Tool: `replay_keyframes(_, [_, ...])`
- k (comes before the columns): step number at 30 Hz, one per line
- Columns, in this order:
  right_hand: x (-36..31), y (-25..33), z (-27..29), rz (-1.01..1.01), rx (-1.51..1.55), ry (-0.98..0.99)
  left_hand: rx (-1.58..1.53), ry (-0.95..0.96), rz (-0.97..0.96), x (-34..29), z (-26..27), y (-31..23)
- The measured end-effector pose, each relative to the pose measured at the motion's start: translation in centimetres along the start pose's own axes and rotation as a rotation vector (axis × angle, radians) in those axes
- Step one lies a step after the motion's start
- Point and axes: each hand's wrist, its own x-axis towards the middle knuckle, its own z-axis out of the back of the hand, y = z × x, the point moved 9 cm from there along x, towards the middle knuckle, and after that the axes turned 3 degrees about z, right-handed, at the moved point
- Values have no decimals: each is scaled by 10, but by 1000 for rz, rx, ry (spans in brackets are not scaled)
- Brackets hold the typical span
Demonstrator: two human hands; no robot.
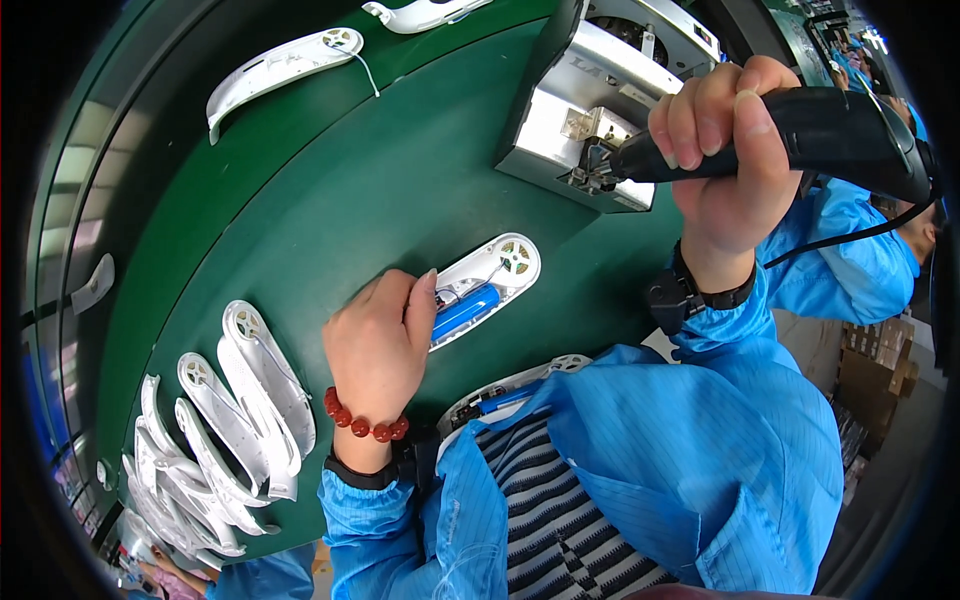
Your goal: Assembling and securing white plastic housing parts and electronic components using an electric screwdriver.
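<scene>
My right hand [735, 160] is wrapped round a black corded electric screwdriver [845, 135], held nearly level. The tool's tip meets the small metal outlet on the front of a silver screw feeder [560, 125]. On the green work surface, my left hand [375, 330] has its fingers closed on a long white plastic housing [524, 272]. Inside that housing lie a blue cylindrical battery [467, 312], thin wires and a round spoked part at the far end. My left fingers cover the housing's near end.
Several white housings [265, 385] are heaped at the left on the green table [300, 230]. Another housing [290, 75] with a loose wire lies at the far left. One more with a blue battery [505, 400] sits against my body. A co-worker's blue sleeve [850, 240] is at the right.
</scene>
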Motion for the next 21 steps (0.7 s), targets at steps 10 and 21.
replay_keyframes(10, [-20, -19, -28, -155, 78, 35, 14, -47, -33, 0, 0, 2])
replay_keyframes(21, [-51, -32, -72, -163, 188, 118, -55, -52, -30, 0, 1, 4])
